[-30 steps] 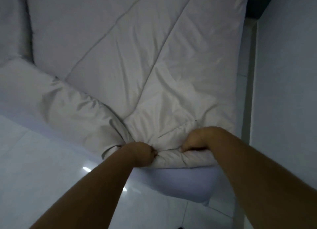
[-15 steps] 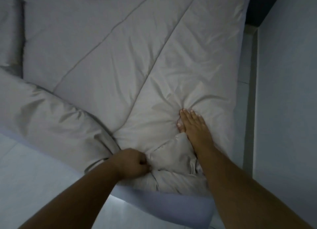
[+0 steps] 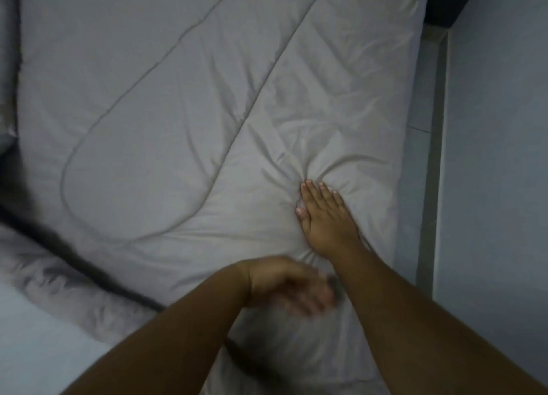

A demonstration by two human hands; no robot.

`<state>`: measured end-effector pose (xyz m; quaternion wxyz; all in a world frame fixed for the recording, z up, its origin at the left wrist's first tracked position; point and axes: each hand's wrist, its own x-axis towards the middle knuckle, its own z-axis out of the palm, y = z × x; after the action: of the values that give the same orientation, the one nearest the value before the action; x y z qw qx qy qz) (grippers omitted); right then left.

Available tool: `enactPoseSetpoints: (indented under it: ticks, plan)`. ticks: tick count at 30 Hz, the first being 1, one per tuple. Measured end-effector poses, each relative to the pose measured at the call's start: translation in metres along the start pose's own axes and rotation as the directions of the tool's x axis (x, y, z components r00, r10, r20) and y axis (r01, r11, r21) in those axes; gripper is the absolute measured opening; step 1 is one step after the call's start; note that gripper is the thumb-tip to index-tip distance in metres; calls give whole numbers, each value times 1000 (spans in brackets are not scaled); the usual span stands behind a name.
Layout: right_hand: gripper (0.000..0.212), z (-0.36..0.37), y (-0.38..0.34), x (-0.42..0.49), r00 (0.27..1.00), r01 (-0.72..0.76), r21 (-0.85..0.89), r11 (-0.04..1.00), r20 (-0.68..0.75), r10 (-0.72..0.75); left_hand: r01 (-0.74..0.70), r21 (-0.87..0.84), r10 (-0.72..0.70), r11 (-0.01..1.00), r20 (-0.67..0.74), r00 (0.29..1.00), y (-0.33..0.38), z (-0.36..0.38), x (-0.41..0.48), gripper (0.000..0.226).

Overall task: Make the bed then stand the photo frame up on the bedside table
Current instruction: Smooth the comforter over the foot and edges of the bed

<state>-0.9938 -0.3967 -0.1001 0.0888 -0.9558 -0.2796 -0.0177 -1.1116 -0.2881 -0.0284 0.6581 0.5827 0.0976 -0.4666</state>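
Note:
A pale grey quilted duvet covers the bed and fills most of the view. My right hand lies flat on it near its right side, fingers straight and pressing, with creases fanning out from the fingertips. My left hand is blurred with motion over the duvet's near corner, just left of my right forearm; its fingers look loose and I see nothing in them. The photo frame and the bedside table are out of view.
A second fold of bedding hangs off the bed at the lower left above the light floor. A narrow floor gap and a pale wall run along the bed's right side.
My left hand has let go of the bunched duvet corner and swept right across it. The corner now lies flatter. My right hand stays flat, slightly further up the duvet.

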Motion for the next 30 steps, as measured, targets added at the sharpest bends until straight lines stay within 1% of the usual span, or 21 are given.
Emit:
enactPoseSetpoints:
  ticks: [1, 2, 3, 4, 5, 6, 8, 9, 10, 11, 12, 14, 15, 16, 18, 19, 20, 22, 26, 28, 30]
  plan:
    - [57, 0, 0, -1, 1000, 0, -4, 1000, -11, 0, -184, 127, 216, 975, -313, 925, 0, -7, 4, 22]
    - [57, 1, 0, -1, 1000, 5, -9, 1000, -28, -5, -230, 407, 431, 884, -520, 737, -1, -15, 9, 26]
    - [56, 1, 0, -1, 999, 6, -13, 1000, -40, -7, -100, 669, 586, 736, -555, 590, -5, -18, 13, 33]
    - [56, 2, 0, -1, 998, 10, -18, 1000, -58, -11, 43, 819, 689, 572, -509, 516, -15, -21, 19, 42]
    - [56, 1, 0, -1, 998, 8, -19, 1000, -58, -9, 197, 861, 707, 469, -500, 500, -27, -23, 24, 49]
    - [55, 2, 0, -2, 998, 6, -21, 1000, -56, -7, 319, 832, 690, 454, -555, 465, -38, -24, 25, 55]
    - [56, 3, 0, -2, 999, -6, -25, 1000, -41, 5, 465, 679, 587, 569, -731, 349, -48, -31, 17, 63]
    - [56, 3, -1, -2, 1000, -15, -21, 1000, -25, 15, 503, 583, 512, 638, -809, 288, -52, -39, 9, 67]
    - [57, 4, 0, -2, 1000, -23, -16, 1000, -19, 23, 534, 505, 465, 678, -858, 221, -57, -50, 1, 71]
    - [57, 4, -1, -2, 999, -29, -13, 999, -19, 29, 552, 455, 439, 699, -882, 170, -61, -61, -5, 73]
    - [56, 4, -1, -2, 999, -33, -15, 999, -26, 32, 567, 417, 416, 710, -898, 140, -62, -69, -9, 74]
    - [55, 3, -2, -1, 999, -38, -23, 999, -37, 37, 583, 379, 383, 719, -915, 123, -55, -72, -5, 74]
    - [55, 2, -2, -1, 999, -36, -28, 999, -40, 35, 574, 412, 404, 708, -902, 149, -50, -68, 0, 74]
    - [55, 2, -2, -1, 999, -30, -34, 999, -42, 29, 561, 488, 461, 668, -864, 203, -45, -64, 6, 74]
    - [56, 1, 2, -2, 999, -21, -46, 999, -30, 19, 525, 630, 532, 572, -772, 348, -40, -55, 13, 74]
    - [56, 0, 5, -2, 1000, -20, -48, 999, -22, 19, 508, 656, 535, 558, -752, 384, -40, -54, 15, 75]
    - [57, 0, 9, -2, 1000, -19, -49, 999, -18, 18, 500, 658, 533, 563, -751, 389, -42, -55, 16, 76]
    - [56, -2, 14, -3, 1000, -18, -52, 998, -10, 17, 499, 643, 529, 581, -764, 369, -44, -53, 18, 76]
    - [57, -2, 20, -6, 1000, -27, -72, 997, 3, 27, 468, 664, 546, 583, -747, 380, -46, -39, 29, 68]
    - [58, -3, 21, -7, 1000, -29, -81, 996, 8, 30, 447, 673, 552, 589, -740, 385, -45, -39, 27, 69]
    - [57, -6, 19, -6, 999, -41, -90, 995, 23, 43, 443, 700, 569, 561, -714, 408, -45, -43, 22, 70]
